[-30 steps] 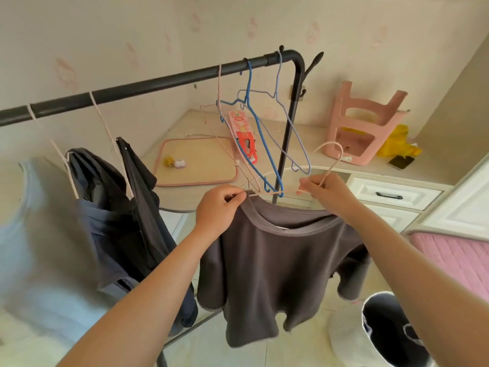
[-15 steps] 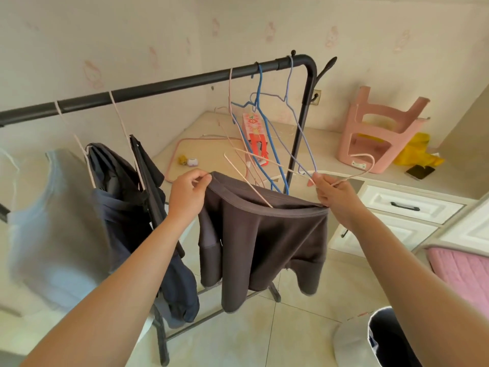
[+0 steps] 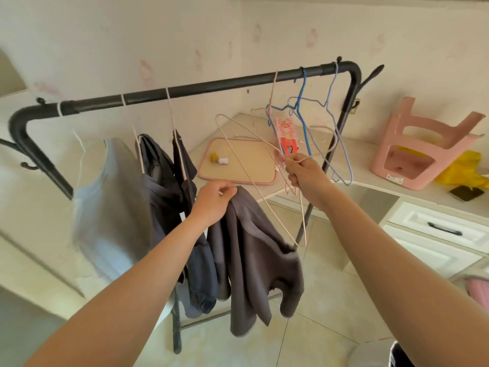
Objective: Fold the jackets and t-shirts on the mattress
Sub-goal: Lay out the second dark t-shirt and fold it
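**Grey t-shirt off its hanger, not yet at the mattress**

Step judged: unhanging. One grey t-shirt (image 3: pixel 254 260) is pinched at the collar by the left grip (image 3: pixel 215 200) and dangles before the garment rack (image 3: pixel 211 87). One pink wire hanger (image 3: pixel 275 148) is clasped in the right grip (image 3: pixel 304 176). Next: hanger to be rehung, shirt carried over. Counted on the rail: three empty hangers (image 3: pixel 301 112), three loaded hangers (image 3: pixel 170 109).

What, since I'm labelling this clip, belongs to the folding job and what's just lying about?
Job: grey t-shirt, pink hanger, left hand, right hand, rack.
Lying about: stool, mat, phone.
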Action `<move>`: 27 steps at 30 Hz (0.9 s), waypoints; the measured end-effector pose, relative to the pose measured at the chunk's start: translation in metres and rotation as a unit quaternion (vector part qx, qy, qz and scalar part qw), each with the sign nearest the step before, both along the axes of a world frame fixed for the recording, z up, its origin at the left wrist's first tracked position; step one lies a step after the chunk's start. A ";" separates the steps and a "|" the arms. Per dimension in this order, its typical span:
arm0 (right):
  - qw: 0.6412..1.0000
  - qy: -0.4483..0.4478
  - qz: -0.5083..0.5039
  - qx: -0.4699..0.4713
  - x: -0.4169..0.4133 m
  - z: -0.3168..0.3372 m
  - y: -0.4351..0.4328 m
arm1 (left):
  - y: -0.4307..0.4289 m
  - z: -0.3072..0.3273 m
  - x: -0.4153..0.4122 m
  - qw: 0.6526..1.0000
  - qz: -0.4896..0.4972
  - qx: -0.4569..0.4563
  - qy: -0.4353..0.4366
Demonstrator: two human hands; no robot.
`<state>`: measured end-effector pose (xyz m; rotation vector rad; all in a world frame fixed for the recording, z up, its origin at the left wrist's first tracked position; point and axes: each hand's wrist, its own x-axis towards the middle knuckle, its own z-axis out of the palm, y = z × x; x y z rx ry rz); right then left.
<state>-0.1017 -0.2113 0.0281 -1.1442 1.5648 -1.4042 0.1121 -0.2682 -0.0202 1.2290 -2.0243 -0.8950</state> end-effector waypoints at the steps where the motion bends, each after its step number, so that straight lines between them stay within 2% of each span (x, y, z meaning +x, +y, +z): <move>1: 1.000 0.010 0.001 0.015 0.007 0.002 -0.008 | -0.001 -0.001 0.005 1.000 0.003 -0.004 -0.008; 4: 0.995 0.067 -0.015 0.077 0.022 0.000 -0.030 | 0.001 -0.004 0.016 1.000 -0.010 -0.014 -0.024; 6: 0.990 0.112 -0.030 0.085 0.026 0.001 -0.046 | 0.003 -0.005 0.021 0.999 -0.012 -0.023 -0.028; 12: 0.982 0.185 -0.031 0.028 0.042 0.043 -0.082 | 0.004 0.004 0.039 0.998 0.002 -0.035 -0.047; 15: 0.984 0.170 -0.049 -0.012 0.046 0.064 -0.101 | -0.003 0.006 0.047 0.999 0.016 -0.030 -0.039; 20: 0.977 0.202 -0.043 0.046 0.050 0.082 -0.141 | -0.009 0.009 0.052 0.998 0.044 -0.033 0.014; 21: 0.970 0.232 -0.030 0.064 0.051 0.081 -0.149 | -0.010 0.011 0.052 0.998 0.048 -0.035 0.021; 24: 0.917 0.380 -0.013 0.123 0.054 0.071 -0.166 | -0.013 0.014 0.051 0.997 0.053 -0.038 0.028; 25: 0.914 0.385 -0.009 0.129 0.056 0.067 -0.170 | -0.014 0.014 0.052 0.997 0.055 -0.037 0.028; 27: 0.932 0.343 -0.007 0.118 0.058 0.058 -0.175 | -0.016 0.015 0.053 0.997 0.064 -0.040 0.030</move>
